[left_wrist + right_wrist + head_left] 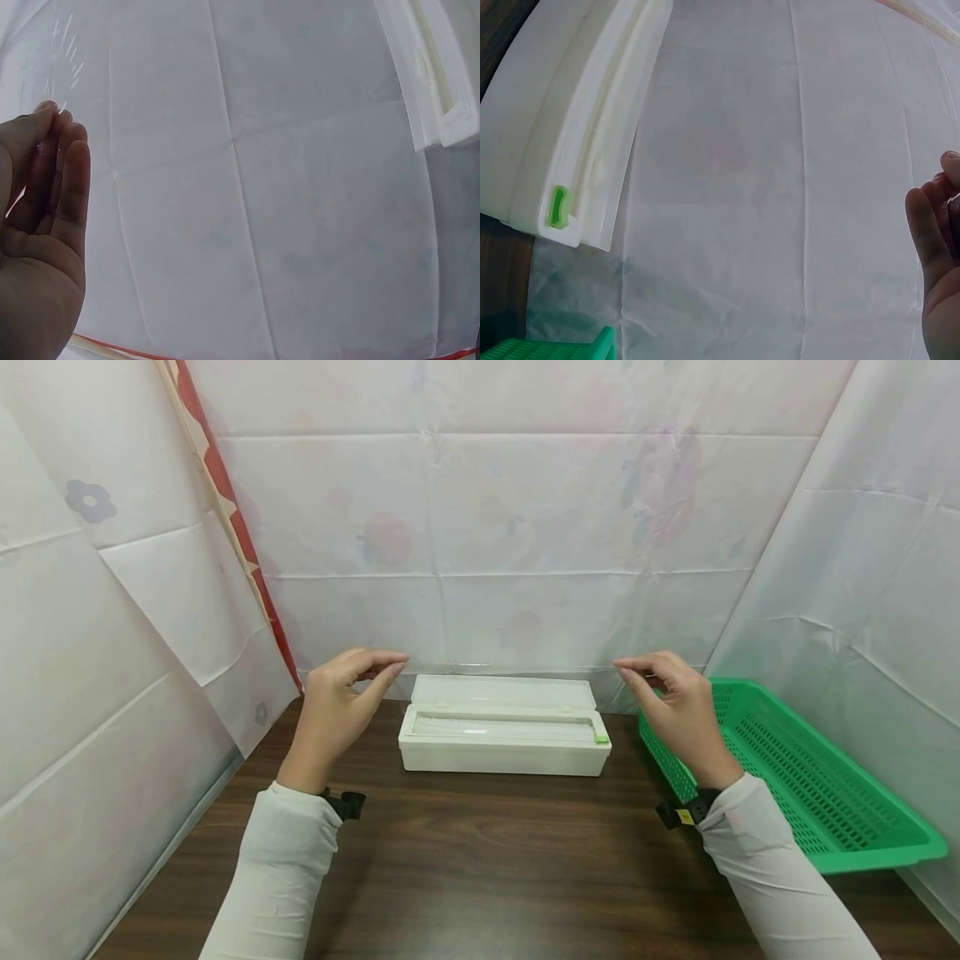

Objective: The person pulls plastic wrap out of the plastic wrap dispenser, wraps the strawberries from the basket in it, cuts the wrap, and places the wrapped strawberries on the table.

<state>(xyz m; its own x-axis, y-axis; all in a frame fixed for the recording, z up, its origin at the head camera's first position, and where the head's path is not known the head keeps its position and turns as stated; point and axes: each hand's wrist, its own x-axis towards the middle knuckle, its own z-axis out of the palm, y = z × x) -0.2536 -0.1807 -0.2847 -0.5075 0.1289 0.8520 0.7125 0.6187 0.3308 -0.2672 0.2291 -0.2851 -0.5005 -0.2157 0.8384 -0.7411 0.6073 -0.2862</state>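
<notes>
The left hand (337, 712) and right hand (677, 714) are closing thumb against fingertips, pinching a barely visible clear film (73, 54) that is spanning between them near the raised lid (504, 692) of the white box (504, 758), which is sitting centrally at the table's (487, 860) far side, left of a green basket (881, 859).

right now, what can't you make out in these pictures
Clear film: head view, outline lost, transparent against pale backdrop.
Green basket: head view, partly hidden by right hand and sleeve.
White box: left wrist view, cut off by top and right edges.
Right hand: right wrist view, cut off by right edge.
</notes>
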